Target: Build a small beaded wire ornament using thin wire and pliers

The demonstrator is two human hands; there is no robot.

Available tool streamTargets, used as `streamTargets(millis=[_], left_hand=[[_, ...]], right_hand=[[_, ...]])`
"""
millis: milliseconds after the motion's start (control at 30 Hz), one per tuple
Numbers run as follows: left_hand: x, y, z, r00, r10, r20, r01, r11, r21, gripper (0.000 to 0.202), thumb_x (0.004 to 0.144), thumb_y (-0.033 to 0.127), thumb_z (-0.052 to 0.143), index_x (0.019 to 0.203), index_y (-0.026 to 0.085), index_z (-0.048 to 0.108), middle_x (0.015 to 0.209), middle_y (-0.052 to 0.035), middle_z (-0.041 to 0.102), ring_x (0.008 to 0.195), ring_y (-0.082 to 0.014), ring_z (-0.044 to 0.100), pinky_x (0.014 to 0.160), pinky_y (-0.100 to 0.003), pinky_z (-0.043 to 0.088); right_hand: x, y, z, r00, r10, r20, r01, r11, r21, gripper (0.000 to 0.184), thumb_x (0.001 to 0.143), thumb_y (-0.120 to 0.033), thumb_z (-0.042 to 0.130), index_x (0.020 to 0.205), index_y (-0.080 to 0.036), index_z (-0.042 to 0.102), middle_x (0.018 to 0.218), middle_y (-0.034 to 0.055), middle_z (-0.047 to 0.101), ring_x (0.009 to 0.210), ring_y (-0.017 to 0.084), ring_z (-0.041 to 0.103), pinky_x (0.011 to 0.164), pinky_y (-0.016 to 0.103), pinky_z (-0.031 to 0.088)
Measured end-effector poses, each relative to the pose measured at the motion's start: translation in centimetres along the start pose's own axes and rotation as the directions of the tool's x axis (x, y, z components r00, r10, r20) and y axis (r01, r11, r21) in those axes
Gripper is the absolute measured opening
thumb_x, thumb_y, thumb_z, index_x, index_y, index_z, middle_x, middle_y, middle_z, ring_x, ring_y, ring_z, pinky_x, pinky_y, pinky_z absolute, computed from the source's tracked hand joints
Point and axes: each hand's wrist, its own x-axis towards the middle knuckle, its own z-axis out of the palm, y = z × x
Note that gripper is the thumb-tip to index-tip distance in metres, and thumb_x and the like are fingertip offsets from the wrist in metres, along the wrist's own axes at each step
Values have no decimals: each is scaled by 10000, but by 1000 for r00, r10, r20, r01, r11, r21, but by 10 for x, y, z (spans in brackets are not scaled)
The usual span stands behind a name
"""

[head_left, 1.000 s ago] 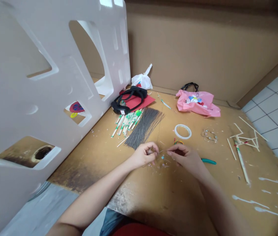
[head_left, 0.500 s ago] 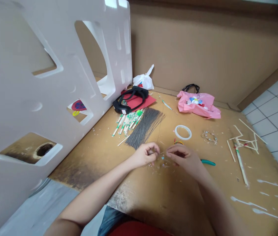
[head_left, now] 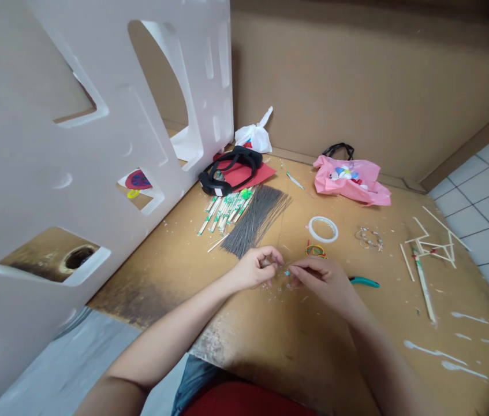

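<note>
Near the table's front, my left hand [head_left: 256,269] is closed in a pinch, its fingertips turned toward the right hand. My right hand [head_left: 323,280] also pinches, thumb against forefinger, just across a narrow gap. Between the fingertips hangs a thin beaded wire [head_left: 287,273] with small bluish and clear beads; its fine loops are hard to make out. A green-handled tool [head_left: 364,282] lies partly hidden behind the right hand. Beyond the fingers rests a small bundle of yellow and red bands [head_left: 316,249]. Further right lies another beaded wire ring [head_left: 369,238].
A white plastic panel [head_left: 109,138] rises at the left. Grey wires [head_left: 255,222], wrapped chopsticks [head_left: 227,212] and a black headband [head_left: 231,170] lie behind my left hand. Further back are a tape roll [head_left: 310,229] and a pink bag [head_left: 378,182]; a stick frame [head_left: 420,283] is at right.
My right hand has moved slightly left, closer to the left fingertips and the beads. The yellow and red bands show more fully. The view has shifted a little.
</note>
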Motion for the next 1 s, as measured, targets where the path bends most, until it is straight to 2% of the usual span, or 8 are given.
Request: streamTargets(millis=[167,267,467,600,733,833,933,1000], left_hand=[[-1,3,1,1000,-6,-3,6,1000,4,132,700,182,542,823,135,542,541,66,514,391,-58,529,400,-142,393],[0,3,1,1000,-9,2,9,1000,-10,136,702,199,558,821,137,540,544,64,514,400,-58,537,397,-135,391],[-1,1,1,1000,1,7,-1,1000,-20,148,697,213,574,819,136,539,581,50,526,412,-49,533,397,-126,387],[-2,0,1,999,34,12,-34,999,2,123,694,179,552,810,138,548,550,59,489,428,-45,493,439,-144,407],[-4,-1,3,997,54,52,-56,998,34,129,689,158,541,816,141,552,563,59,480,453,-42,436,475,-160,422],[-5,0,5,997,31,71,-35,998,56,99,723,217,562,777,137,540,566,53,488,438,-40,430,457,-160,408],[-5,3,8,998,0,57,-3,999,45,203,764,334,579,758,135,535,546,54,480,405,-39,426,430,-163,397],[-5,6,8,1000,8,27,-9,1000,10,261,771,391,582,760,134,535,576,42,506,410,-43,453,423,-166,398]], right_hand=[[-3,-3,8,974,-217,-65,187,933,-308,210,874,-264,486,810,-204,677,722,43,665,652,153,590,608,278,442],[-2,-3,12,961,-274,-33,245,903,-354,218,882,-239,465,826,-204,673,752,50,668,671,153,587,621,278,437],[0,-3,8,987,-158,34,161,955,-250,260,879,-288,472,714,-197,651,653,27,652,614,143,579,584,267,432],[2,0,5,999,-10,36,11,1000,-20,260,869,-348,486,736,-184,638,630,19,648,593,140,608,581,262,465],[4,2,5,991,120,53,-126,982,142,258,856,-373,500,746,-169,613,543,-8,596,507,116,573,521,235,445],[4,1,5,989,138,56,-146,975,169,252,848,-384,511,752,-171,606,503,-33,546,463,95,515,479,218,394],[4,0,4,989,137,54,-144,972,185,259,842,-395,514,738,-175,603,482,-50,497,429,80,456,443,213,345],[5,1,3,990,137,13,-137,970,203,248,832,-403,521,779,-179,613,496,-53,488,431,81,450,443,216,347]])
